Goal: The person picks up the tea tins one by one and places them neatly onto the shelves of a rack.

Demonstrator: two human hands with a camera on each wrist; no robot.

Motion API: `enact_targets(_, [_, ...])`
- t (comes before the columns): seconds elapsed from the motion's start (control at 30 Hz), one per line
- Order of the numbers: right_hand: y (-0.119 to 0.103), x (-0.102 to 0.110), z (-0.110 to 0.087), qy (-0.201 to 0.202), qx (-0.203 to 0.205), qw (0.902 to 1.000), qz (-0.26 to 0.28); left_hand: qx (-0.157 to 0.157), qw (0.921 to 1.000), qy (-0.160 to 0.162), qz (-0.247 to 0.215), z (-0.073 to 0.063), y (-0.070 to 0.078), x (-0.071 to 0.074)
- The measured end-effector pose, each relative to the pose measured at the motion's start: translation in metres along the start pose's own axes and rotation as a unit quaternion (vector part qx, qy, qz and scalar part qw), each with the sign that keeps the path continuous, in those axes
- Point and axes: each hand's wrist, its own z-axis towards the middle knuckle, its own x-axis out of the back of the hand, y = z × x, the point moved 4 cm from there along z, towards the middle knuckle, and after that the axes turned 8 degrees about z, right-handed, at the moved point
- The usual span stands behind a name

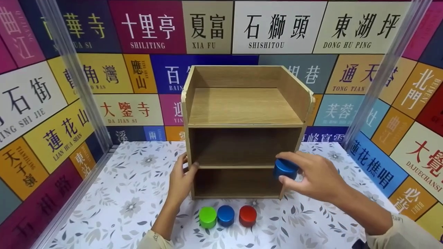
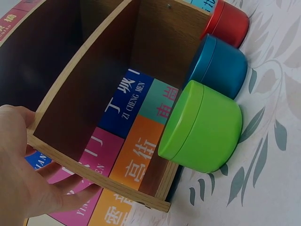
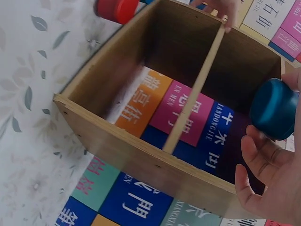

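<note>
A small wooden shelf (image 1: 242, 107) stands upright with its openings facing me. My left hand (image 1: 181, 178) holds its left side panel near the middle board, thumb on the front edge and fingers along the outside. My right hand (image 1: 315, 174) pinches a blue round tin (image 1: 286, 169) between thumb and fingers, in front of the shelf's right side. The right wrist view also shows this blue tin (image 3: 274, 109), tilted beside the upper compartment. Before the shelf, a green tin (image 1: 207, 217), a second blue tin (image 1: 226, 215) and a red tin (image 1: 247, 216) stand in a row.
A white tablecloth (image 1: 135, 193) with grey leaf and flower prints lies under everything. Colourful sign panels (image 1: 277, 27) line the back and both sides, with clear corner posts (image 1: 377, 83) between them. The shelf's top has a raised back and sides.
</note>
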Motion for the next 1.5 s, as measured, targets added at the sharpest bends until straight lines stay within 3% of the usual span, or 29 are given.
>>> enact_targets(0.4, [-0.008, 0.035, 0.024, 0.027, -0.015, 0.9995, -0.006, 0.007, 0.9999, -0.009, -0.002, 0.002, 0.002, -0.002])
enact_targets(0.9, [-0.021, 0.057, 0.059, 0.071, -0.017, 0.9973, -0.010, 0.003, 1.0000, 0.004, 0.002, 0.003, 0.000, 0.005])
enact_targets(1.5, [-0.016, 0.063, 0.088, 0.086, -0.080, 0.9925, -0.034, 0.009, 0.9998, -0.009, -0.014, 0.000, -0.002, 0.000])
